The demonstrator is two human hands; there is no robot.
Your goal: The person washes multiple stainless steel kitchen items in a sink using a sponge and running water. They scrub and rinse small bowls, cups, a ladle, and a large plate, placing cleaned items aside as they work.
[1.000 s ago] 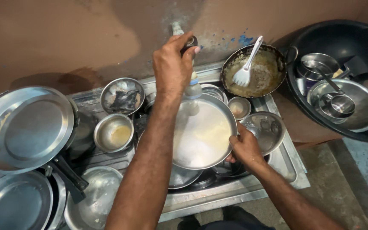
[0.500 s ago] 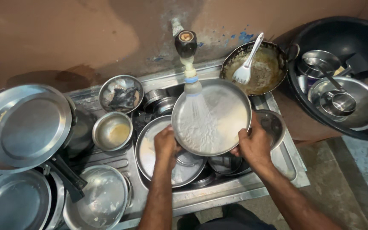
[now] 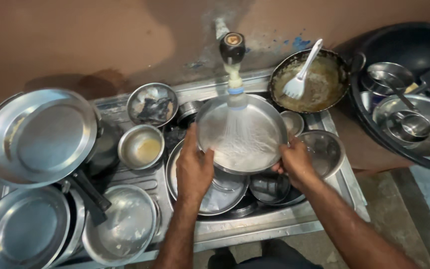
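— Plate (image 3: 245,134): where is it, relative to the hands?

— Between them. It is a round steel plate, held tilted over the sink (image 3: 274,226), right under the tap (image 3: 232,47), with water spraying down onto its face. The left hand (image 3: 193,169) has it by the left rim, thumb up along the edge. The right hand (image 3: 294,159) has it by the lower right rim.

— So each grip is closed on the plate?

— Yes, both wrap the rim, one on either side, with the plate's middle clear between them.

— What can't you make out?

— The fingers behind the plate are hidden by it. Below it lies a bigger plate (image 3: 215,194), partly covered by the left hand, and a dark cup (image 3: 269,187) whose shape is hard to read in the shadow. The far bottom of the sink is buried under dishes.

— And around it?

— A greasy pan (image 3: 319,84) with a white spatula (image 3: 299,79) sits behind on the right. A small bowl (image 3: 141,147) with yellowish liquid sits to the left. A black tub (image 3: 414,45) of steel dishes is cut off at the right edge, and stacked plates (image 3: 38,134) run off the left.
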